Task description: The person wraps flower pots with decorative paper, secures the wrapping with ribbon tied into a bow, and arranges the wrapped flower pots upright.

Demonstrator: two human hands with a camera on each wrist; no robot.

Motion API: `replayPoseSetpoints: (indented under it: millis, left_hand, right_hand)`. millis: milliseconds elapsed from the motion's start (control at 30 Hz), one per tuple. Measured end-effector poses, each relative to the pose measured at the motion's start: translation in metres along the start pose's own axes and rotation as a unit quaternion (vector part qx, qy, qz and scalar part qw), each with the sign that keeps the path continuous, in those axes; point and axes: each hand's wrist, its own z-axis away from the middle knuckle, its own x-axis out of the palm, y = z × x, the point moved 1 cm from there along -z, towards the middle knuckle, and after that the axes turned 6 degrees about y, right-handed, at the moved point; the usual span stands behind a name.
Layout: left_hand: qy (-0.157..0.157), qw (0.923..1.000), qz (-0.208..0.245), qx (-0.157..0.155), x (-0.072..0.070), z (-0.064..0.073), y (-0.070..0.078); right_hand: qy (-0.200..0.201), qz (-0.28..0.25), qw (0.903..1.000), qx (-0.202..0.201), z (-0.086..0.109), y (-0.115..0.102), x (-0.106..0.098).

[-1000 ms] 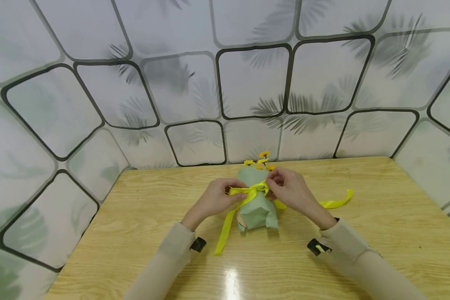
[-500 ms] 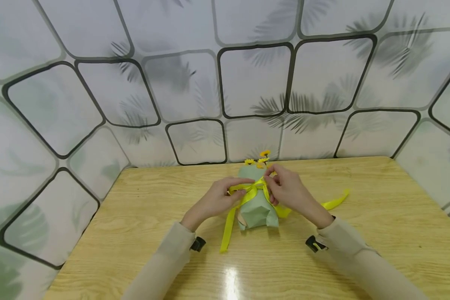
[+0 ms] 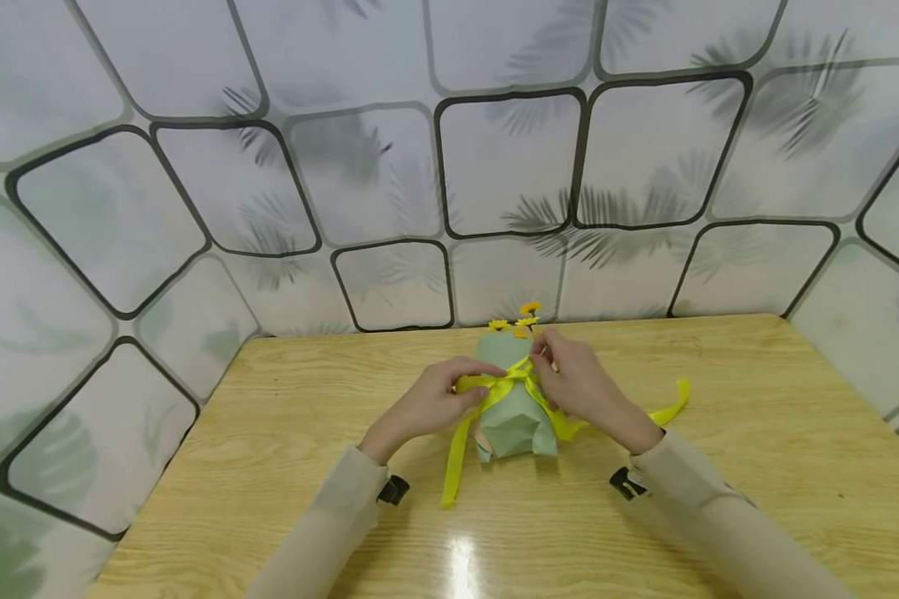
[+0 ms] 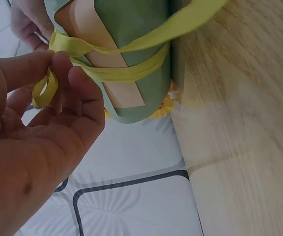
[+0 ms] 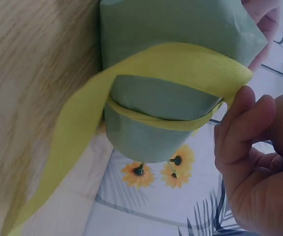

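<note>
A bundle wrapped in pale green paper (image 3: 515,428) lies at the table's far side, with yellow flowers (image 3: 528,309) showing at its far end. Round its middle runs a yellow ribbon (image 3: 455,466), knotted on top. My left hand (image 3: 429,401) pinches a small ribbon loop (image 4: 39,98) on the left of the knot. From the right, my right hand (image 3: 580,381) pinches the ribbon close by the knot, thumb and index finger together. One ribbon tail hangs toward me; the other (image 5: 72,130) stretches right, partly hidden behind the right wrist.
The wooden table (image 3: 285,499) meets a patterned wall covering (image 3: 509,166) just behind the flowers. A beige paper strip (image 4: 124,93) shows on the bundle's side in the left wrist view. Black straps (image 3: 394,489) sit at both cuffs.
My left index finger has moved in onto the knot. The right hand has shifted slightly, and a bow shape shows more clearly between the hands. The right tail has drawn a little inward.
</note>
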Motion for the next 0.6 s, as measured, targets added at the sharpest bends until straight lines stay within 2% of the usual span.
replayPoseSetpoints:
  millis: [200, 400, 600]
  left_hand:
    - [0.003, 0.9999, 0.003, -0.014, -0.003, 0.003, -0.007]
    - [0.026, 0.9988, -0.015, -0.038, -0.008, 0.006, -0.014]
    - [0.035, 0.9976, 0.000, -0.060, -0.015, 0.009, -0.018]
  right_hand:
    - [-0.016, -0.017, 0.9983, 0.053, 0.005, 0.008, -0.007]
    - [-0.016, -0.026, 0.9977, 0.061, 0.011, 0.013, -0.016]
    - [-0.009, -0.035, 0.9976, 0.059, 0.013, 0.018, -0.019]
